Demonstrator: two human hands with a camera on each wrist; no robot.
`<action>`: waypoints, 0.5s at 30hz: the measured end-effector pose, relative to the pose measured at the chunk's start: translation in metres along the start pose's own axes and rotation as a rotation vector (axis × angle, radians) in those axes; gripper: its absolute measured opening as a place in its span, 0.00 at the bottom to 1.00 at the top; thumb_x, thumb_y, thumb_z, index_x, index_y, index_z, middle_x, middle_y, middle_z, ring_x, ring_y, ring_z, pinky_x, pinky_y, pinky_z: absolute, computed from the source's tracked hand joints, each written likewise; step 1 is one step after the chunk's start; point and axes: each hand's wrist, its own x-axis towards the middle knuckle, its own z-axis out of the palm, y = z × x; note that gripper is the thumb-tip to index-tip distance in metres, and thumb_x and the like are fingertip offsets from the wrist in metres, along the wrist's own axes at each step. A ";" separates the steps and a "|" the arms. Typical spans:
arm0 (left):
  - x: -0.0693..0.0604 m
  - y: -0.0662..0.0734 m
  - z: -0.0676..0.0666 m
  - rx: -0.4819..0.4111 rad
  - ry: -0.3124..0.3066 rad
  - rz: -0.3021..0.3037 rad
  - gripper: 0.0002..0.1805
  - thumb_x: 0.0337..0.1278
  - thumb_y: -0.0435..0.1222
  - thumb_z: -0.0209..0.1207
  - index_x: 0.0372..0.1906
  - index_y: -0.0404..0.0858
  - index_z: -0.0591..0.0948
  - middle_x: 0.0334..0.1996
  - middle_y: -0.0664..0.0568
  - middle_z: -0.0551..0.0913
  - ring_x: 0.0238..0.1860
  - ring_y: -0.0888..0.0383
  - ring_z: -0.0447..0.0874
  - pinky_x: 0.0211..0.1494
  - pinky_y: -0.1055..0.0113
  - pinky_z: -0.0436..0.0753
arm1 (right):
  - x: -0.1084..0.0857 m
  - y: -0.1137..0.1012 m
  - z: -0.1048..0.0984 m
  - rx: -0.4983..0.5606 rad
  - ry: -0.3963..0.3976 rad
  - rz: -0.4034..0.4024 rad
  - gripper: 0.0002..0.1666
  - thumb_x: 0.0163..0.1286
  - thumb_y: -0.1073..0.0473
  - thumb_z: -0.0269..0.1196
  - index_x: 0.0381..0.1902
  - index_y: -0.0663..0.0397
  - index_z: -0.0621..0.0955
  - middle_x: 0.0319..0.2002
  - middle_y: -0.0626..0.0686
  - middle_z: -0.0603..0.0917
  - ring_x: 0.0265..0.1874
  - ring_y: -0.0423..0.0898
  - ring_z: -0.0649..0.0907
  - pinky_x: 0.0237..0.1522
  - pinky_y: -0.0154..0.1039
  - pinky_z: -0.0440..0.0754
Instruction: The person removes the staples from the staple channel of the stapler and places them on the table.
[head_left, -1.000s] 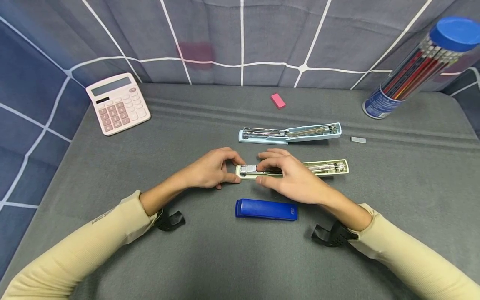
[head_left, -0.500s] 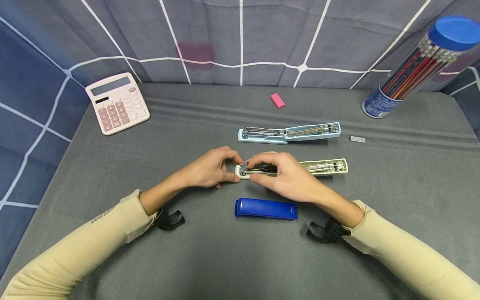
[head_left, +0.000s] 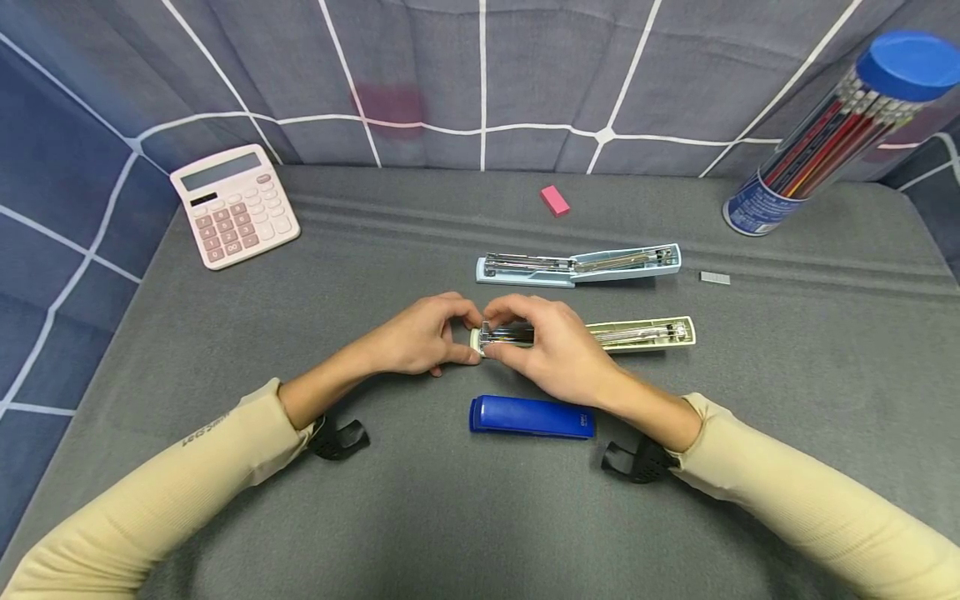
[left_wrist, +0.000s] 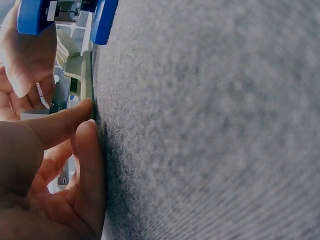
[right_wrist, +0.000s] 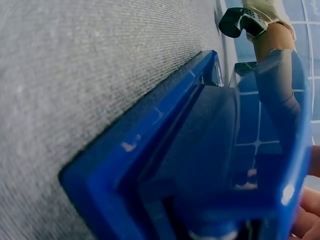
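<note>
A pale green stapler (head_left: 645, 335) lies opened out flat, its metal rail and long cover in line. My left hand (head_left: 420, 337) pinches the stapler's left end between thumb and forefinger. Close beside it, my right hand (head_left: 562, 346) curls over the rail. Its thumb and fingertips pinch a small silver strip of staples (head_left: 485, 333) at the rail's left end, mostly covered by the fingers. In the left wrist view the stapler's green base (left_wrist: 86, 75) runs past my left fingertips, with a grey ridged strip (left_wrist: 35, 114) above them.
A closed blue stapler (head_left: 532, 417) lies nearer me, large in the right wrist view. Farther back are an opened light blue stapler (head_left: 630, 263), a loose staple strip (head_left: 715, 278) and a pink eraser (head_left: 555, 201). A calculator (head_left: 236, 207) and a pencil tub (head_left: 817, 150) stand at the sides.
The right hand has slid left along the green stapler to its end, and its fingers now cover most of the silver strip. My left hand keeps its place.
</note>
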 end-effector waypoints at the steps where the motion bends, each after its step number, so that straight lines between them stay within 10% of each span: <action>1: 0.000 0.000 0.000 0.001 -0.001 -0.002 0.17 0.51 0.30 0.72 0.46 0.33 0.81 0.44 0.45 0.76 0.13 0.60 0.76 0.19 0.64 0.82 | 0.000 0.000 0.000 -0.008 0.001 0.006 0.14 0.62 0.62 0.71 0.46 0.55 0.84 0.42 0.48 0.85 0.46 0.43 0.82 0.50 0.46 0.80; 15: 0.001 -0.001 0.001 0.001 0.000 -0.011 0.16 0.52 0.31 0.71 0.47 0.37 0.83 0.43 0.48 0.77 0.15 0.58 0.76 0.18 0.64 0.81 | -0.001 0.000 -0.008 0.107 0.010 0.051 0.06 0.66 0.65 0.68 0.40 0.55 0.81 0.38 0.48 0.84 0.41 0.43 0.84 0.44 0.45 0.83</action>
